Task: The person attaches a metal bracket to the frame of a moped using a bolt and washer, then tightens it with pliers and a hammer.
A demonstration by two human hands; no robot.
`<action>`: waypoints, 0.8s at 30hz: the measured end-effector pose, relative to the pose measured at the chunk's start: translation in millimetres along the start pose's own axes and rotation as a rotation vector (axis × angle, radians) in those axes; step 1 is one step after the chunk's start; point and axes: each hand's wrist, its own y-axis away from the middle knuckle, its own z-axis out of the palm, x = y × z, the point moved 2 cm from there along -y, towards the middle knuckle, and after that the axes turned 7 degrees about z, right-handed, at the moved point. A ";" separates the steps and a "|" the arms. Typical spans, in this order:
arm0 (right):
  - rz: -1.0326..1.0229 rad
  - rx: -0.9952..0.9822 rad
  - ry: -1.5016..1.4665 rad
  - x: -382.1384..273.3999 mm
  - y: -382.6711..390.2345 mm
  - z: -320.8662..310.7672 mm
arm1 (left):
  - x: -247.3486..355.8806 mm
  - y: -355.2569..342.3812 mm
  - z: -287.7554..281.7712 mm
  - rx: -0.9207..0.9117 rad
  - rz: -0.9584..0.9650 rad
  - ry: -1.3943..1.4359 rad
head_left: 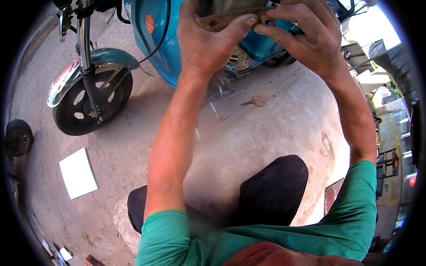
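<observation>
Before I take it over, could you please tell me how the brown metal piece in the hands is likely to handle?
The brown metal piece is probably stiff, since it looks like solid, shaped metal. Its dull, rusty-looking surface suggests it may feel rough rather than slippery.

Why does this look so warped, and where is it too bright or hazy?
Head view: the fisheye lens bends straight edges; head view: sky, upper right, washed out to white; head view: front fender glinting; head view: floor hazy below centre; head view: rusty metal piece in the left hand clear, its hole showing.
</observation>
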 end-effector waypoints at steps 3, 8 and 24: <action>0.045 0.029 -0.021 0.7 3.1 3.0 | -0.5 -2.7 -0.2 -0.009 0.048 -0.011; 0.116 0.074 -0.061 -6.4 5.8 4.6 | -1.8 -1.1 0.2 -0.002 0.048 -0.051; 0.071 -0.021 -0.009 -11.5 0.4 -3.3 | -0.3 -2.4 0.1 -0.016 0.046 0.000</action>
